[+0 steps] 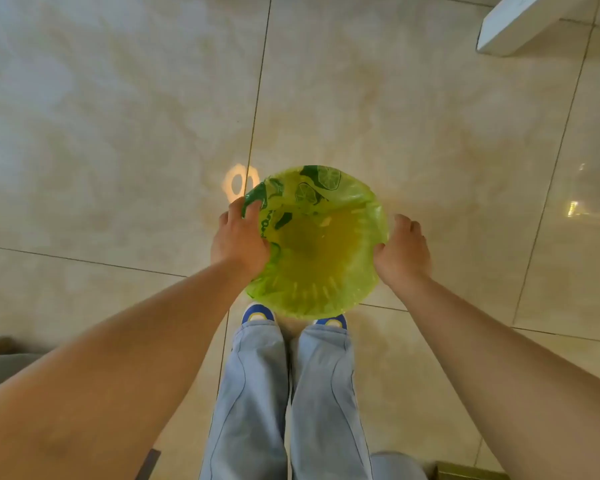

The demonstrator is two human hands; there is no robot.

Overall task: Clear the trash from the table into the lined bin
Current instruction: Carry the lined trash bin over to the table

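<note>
Seen from the head camera, the person stands over the round bin (314,268) on the tiled floor (118,133) just beyond their shoes, its green lemon-print liner (309,192) stretched over the rim, left hand (239,239) gripping the liner's left edge, right hand (402,252) grasping the right rim.

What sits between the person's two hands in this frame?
In the head view, the round bin with its green lime-print liner lies between them. The left hand grips the rim on one side; the right hand rests against the opposite rim.
</note>
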